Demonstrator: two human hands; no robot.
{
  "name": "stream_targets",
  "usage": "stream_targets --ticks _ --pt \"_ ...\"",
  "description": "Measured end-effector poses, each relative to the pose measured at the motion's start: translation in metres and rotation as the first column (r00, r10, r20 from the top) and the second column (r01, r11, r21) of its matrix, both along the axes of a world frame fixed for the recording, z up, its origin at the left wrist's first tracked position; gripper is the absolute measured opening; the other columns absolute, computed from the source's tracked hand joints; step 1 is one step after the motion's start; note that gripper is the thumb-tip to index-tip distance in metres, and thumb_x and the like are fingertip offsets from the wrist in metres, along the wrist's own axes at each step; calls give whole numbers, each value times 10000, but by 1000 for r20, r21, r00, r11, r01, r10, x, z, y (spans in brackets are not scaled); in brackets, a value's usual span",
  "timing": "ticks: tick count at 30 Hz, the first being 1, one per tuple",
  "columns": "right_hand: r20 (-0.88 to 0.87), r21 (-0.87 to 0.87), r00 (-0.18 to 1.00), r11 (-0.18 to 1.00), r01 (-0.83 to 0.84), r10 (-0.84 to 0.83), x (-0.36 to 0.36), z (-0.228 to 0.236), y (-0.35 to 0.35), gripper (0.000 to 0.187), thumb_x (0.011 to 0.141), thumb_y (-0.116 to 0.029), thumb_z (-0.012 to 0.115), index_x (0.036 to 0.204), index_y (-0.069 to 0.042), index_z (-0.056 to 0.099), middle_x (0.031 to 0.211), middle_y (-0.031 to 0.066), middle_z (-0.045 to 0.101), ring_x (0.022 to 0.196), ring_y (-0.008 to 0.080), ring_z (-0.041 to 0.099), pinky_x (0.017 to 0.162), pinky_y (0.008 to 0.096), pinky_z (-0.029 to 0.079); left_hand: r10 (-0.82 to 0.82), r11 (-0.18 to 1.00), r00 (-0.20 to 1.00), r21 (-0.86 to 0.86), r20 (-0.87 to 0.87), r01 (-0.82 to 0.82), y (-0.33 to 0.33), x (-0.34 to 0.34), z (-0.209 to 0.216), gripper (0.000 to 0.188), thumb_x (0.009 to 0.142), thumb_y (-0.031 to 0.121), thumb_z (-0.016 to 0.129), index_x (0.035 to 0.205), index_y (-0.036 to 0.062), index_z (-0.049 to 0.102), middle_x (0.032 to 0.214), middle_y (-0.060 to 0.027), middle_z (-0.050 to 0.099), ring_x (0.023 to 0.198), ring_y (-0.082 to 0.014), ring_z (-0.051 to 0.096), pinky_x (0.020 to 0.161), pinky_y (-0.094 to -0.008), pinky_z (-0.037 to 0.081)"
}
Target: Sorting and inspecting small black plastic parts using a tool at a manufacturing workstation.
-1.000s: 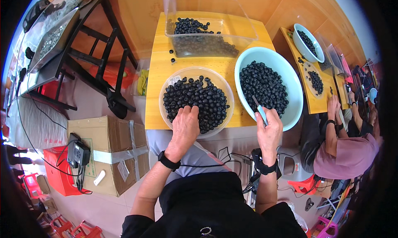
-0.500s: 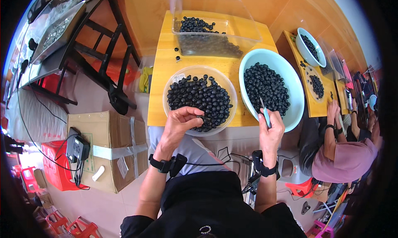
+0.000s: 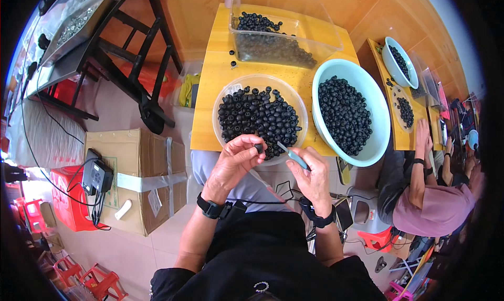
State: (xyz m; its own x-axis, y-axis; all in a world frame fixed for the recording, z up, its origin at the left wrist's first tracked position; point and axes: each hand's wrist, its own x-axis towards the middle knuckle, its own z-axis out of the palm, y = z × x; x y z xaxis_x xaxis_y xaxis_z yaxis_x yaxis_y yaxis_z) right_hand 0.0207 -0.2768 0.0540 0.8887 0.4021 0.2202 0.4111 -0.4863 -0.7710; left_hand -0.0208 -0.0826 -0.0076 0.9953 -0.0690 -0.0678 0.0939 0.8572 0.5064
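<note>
My left hand [image 3: 237, 158] pinches one small round black part [image 3: 258, 148] between thumb and fingertips, just over the near rim of a shallow clear round tray [image 3: 223, 99]. To its right, my right hand [image 3: 311, 176] is closed round the light-blue handle of a small knife-like tool [image 3: 297, 159]. Its thin metal tip points up and left toward the held part, with a small gap between them. Many more black parts [image 3: 260, 114] with holes lie heaped in the tray. A pale blue basin [image 3: 385, 125] at the right holds another heap of them.
Behind the tray, a clear plastic bin [image 3: 325, 44] with black parts stands on the yellow wooden table [image 3: 210, 128]. Two loose parts lie left of it. A taped cardboard box [image 3: 113, 143] is on the floor at left. At right, a person in a mauve top [image 3: 430, 209] sits by another table.
My right hand has moved left from beside the basin, bringing the tool close to my left hand. The left hand now holds the black part nearer to me, and the view has shifted slightly.
</note>
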Motion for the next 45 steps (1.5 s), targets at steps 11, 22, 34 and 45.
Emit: stream_targets --ticks 11,22,34,45 --pt "3 38 999 998 -48 48 -1 -4 10 217 829 -169 684 975 -9 671 760 105 620 572 216 577 502 310 418 -64 995 998 -73 26 66 -1 -2 -1 196 883 50 616 1078 36 598 979 -95 635 859 -150 624 779 -275 525" --pt "141 -143 983 985 -101 121 -6 3 16 213 827 -240 691 972 -90 650 726 57 573 588 274 608 495 375 455 -53 997 998 -47 17 54 -5 1 -3 180 865 54 647 1035 42 587 955 -77 636 822 -130 606 751 -254 516" --pt "147 -136 979 984 -118 138 -6 1 17 200 833 -254 685 959 -104 648 697 57 562 569 273 603 488 376 451 -48 996 999 -79 21 49 -3 -2 -3 130 841 37 669 950 46 598 914 -98 647 766 -135 609 723 -254 520" --pt "240 -181 970 980 76 -31 12 -21 0 141 836 -194 670 913 -77 667 697 106 625 572 285 610 505 378 458 -108 991 993 -73 51 112 5 -9 8 120 820 20 683 912 29 606 911 -120 646 720 -143 612 697 -255 514"
